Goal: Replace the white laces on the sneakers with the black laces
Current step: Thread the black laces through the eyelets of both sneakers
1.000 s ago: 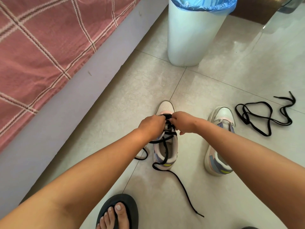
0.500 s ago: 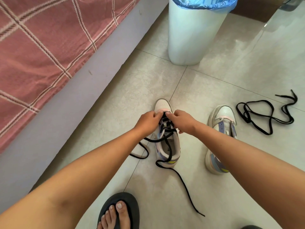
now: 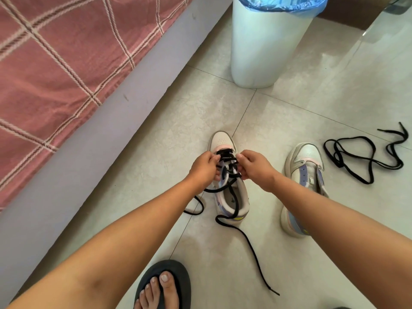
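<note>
1. A pale leather sneaker with pink and lilac panels (image 3: 229,175) stands on the glossy beige floor tiles (image 3: 156,175), toe pointing away, partly threaded with a flat black lace (image 3: 234,204).
2. The left hand (image 3: 204,169) and right hand (image 3: 254,167) sit on either side of the eyelets, fingertips curled in and pinching the crossed lace.
3. Half a second ago the hands were touching over the tongue; now they have drawn apart, exposing several black crossings. This suggests a row has just been tightened.
4. Both loose lace ends trail past the heel, so upper eyelets remain unthreaded.
5. The matching second sneaker (image 3: 305,175) stands to the right, unlaced, with a spare black lace (image 3: 365,159) coiled beside it.
</note>
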The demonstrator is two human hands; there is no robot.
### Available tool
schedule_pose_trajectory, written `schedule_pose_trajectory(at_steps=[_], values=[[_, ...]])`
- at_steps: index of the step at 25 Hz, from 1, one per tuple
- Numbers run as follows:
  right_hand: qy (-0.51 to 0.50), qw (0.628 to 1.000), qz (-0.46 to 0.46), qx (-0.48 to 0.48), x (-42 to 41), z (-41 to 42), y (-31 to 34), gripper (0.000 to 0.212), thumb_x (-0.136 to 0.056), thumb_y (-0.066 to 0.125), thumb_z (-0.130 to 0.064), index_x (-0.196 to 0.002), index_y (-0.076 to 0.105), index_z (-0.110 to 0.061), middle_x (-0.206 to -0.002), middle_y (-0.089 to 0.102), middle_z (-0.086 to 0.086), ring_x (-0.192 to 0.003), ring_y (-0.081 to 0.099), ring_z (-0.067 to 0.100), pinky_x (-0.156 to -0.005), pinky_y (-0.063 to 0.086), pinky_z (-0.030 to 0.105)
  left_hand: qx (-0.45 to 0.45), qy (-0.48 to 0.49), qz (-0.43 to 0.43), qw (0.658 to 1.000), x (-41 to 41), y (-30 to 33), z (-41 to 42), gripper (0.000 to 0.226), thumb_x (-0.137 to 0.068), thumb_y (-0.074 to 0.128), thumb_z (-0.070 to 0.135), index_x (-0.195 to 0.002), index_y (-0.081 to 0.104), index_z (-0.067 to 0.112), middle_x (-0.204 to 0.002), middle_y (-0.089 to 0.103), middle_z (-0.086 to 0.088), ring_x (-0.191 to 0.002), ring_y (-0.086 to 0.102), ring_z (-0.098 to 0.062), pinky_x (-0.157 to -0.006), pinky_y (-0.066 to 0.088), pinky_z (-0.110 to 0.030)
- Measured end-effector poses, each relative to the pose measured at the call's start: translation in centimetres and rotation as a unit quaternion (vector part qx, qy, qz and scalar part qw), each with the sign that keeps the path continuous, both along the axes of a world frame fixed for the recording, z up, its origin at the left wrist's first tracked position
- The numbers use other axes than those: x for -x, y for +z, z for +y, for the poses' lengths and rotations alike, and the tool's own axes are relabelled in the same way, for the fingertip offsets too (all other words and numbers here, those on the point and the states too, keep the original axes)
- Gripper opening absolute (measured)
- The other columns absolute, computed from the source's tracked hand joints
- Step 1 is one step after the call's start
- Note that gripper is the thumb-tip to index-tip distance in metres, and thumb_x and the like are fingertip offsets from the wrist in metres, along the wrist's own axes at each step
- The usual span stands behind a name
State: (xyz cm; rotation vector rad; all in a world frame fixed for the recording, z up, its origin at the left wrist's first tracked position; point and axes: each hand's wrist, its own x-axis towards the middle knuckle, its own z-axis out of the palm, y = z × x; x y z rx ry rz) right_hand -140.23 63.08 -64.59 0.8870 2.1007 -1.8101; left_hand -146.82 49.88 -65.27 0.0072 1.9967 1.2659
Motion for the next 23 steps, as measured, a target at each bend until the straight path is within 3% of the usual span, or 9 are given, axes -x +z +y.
schedule_pose_trajectory(at_steps=[2,5,8,10,13,14,17,19,23], values=[[-0.043,0.999,0.019,0.003,-0.5,-0.6,-0.5,0.028,-0.101,0.041,-0.016,-0.074,0.049,-0.01,-0.066,0.047,0.004,-0.056,0.044,0.014,-0.051,0.042,0.023,-0.001,0.037,0.025,0.999,-0.6,-0.2,-0.2,0.025,-0.1,0.041,0.024,-0.079,0.048,0.015,-0.076,0.059,-0.004,-0.058,0.052,-0.014,-0.058,0.049,-0.028],[0.023,0.994,-0.02,-0.105,0.6,-0.3,-0.3,0.026,-0.098,0.047,-0.027,-0.079,0.053,-0.009,-0.068,0.053,0.003,-0.058,0.049,0.015,-0.05,0.044,0.024,0.073,-0.043,0.088,0.993,0.1,0.1,0.0,0.034,-0.1,0.039,0.036,-0.077,0.053,0.015,-0.074,0.061,-0.005,-0.062,0.056,-0.019,-0.065,0.049,-0.033],[0.061,0.99,-0.068,-0.111,1.7,0.3,0.2,0.022,-0.096,0.05,-0.031,-0.085,0.053,-0.012,-0.072,0.055,0.002,-0.058,0.051,0.014,-0.043,0.042,0.021,0.104,-0.084,0.014,0.991,1.6,0.8,0.5,0.036,-0.098,0.042,0.038,-0.078,0.055,0.012,-0.071,0.057,-0.005,-0.06,0.053,-0.018,-0.056,0.048,-0.03],[0.056,0.994,-0.07,-0.06,1.7,0.4,0.1,0.019,-0.097,0.049,-0.024,-0.082,0.05,-0.014,-0.068,0.05,0.003,-0.055,0.046,0.013,-0.044,0.041,0.02,0.071,-0.073,-0.045,0.994,1.6,1.1,0.5,0.023,-0.098,0.048,0.028,-0.083,0.05,0.011,-0.07,0.052,-0.004,-0.057,0.048,-0.015,-0.051,0.044,-0.025],[-0.06,0.993,-0.04,0.098,0.7,-0.1,-0.5,0.021,-0.1,0.045,-0.016,-0.079,0.048,-0.014,-0.065,0.044,0.003,-0.054,0.041,0.012,-0.05,0.04,0.022,-0.045,0.019,-0.104,0.993,0.5,0.6,0.0,0.018,-0.099,0.046,0.018,-0.083,0.049,0.01,-0.072,0.05,-0.004,-0.057,0.045,-0.011,-0.051,0.046,-0.02],[-0.081,0.99,-0.033,0.108,0.5,-0.2,-0.6,0.021,-0.099,0.045,-0.016,-0.079,0.048,-0.013,-0.065,0.045,0.003,-0.054,0.041,0.012,-0.05,0.04,0.021,-0.062,0.04,-0.102,0.992,0.2,0.6,-0.1,0.019,-0.099,0.046,0.018,-0.082,0.05,0.01,-0.073,0.051,-0.004,-0.058,0.046,-0.011,-0.051,0.047,-0.02],[-0.027,0.996,-0.065,-0.052,0.9,0.1,-0.1,0.026,-0.097,0.05,-0.03,-0.077,0.045,-0.013,-0.07,0.051,0.003,-0.061,0.05,0.016,-0.052,0.045,0.025,0.071,-0.005,0.019,0.997,0.4,1.0,0.0,0.023,-0.099,0.045,0.031,-0.093,0.05,0.009,-0.081,0.057,-0.005,-0.065,0.057,-0.019,-0.059,0.05,-0.03],[0.061,0.977,-0.106,-0.177,1.3,0.5,0.9,0.04,-0.093,0.049,-0.045,-0.07,0.043,-0.013,-0.067,0.053,0.004,-0.059,0.054,0.019,-0.051,0.047,0.03,0.186,-0.071,0.082,0.977,0.8,1.7,0.1,0.035,-0.098,0.039,0.04,-0.106,0.047,0.007,-0.091,0.055,-0.006,-0.078,0.058,-0.024,-0.062,0.046,-0.031],[0.214,0.922,-0.17,-0.274,1.5,0.0,1.9,0.042,-0.093,0.047,-0.043,-0.064,0.043,-0.013,-0.064,0.049,0.002,-0.056,0.047,0.016,-0.048,0.032,0.027,0.248,-0.267,0.108,0.925,0.0,3.1,1.0,0.029,-0.097,0.041,0.03,-0.102,0.055,0.005,-0.087,0.059,-0.01,-0.074,0.055,-0.023,-0.057,0.041,-0.026]])
